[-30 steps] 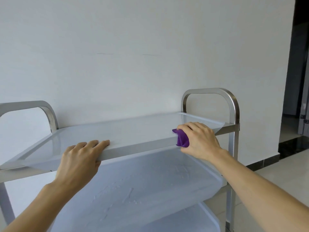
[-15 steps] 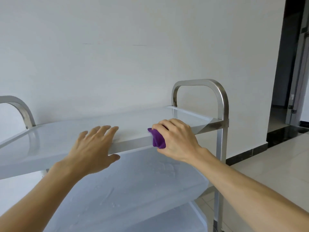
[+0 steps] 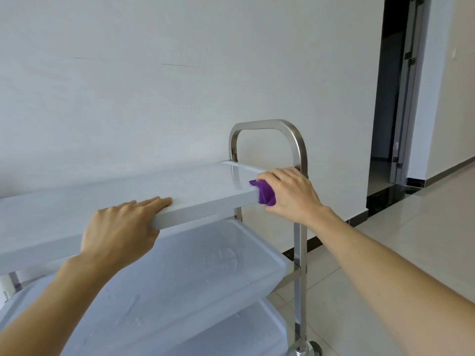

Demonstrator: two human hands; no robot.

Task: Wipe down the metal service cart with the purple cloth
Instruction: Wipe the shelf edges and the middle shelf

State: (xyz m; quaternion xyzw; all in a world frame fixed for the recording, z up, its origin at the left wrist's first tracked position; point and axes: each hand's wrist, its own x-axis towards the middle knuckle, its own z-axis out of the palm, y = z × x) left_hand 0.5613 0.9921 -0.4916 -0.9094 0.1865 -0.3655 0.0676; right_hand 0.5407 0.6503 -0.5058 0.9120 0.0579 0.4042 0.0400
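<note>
The metal service cart [image 3: 299, 150] stands against a white wall, with three pale shelves and a steel hoop handle at its right end. My right hand [image 3: 290, 195] grips the bunched purple cloth [image 3: 266, 194] against the front right corner of the top shelf [image 3: 200, 181], beside the handle post. Most of the cloth is hidden under my fingers. My left hand [image 3: 123, 227] rests on the front edge of the top shelf, fingers straight on top and thumb below the rim.
The middle shelf [image 3: 205, 273] and bottom shelf [image 3: 244, 335] lie below my arms. A caster wheel [image 3: 307, 349] sits on the tiled floor [image 3: 411, 227] at the cart's right leg. A dark doorway [image 3: 393, 98] opens at the far right.
My right hand slid the cloth rightward along the top shelf's front edge to the corner by the handle. My left hand lifted briefly, then settled on the edge further right. The view shifted right.
</note>
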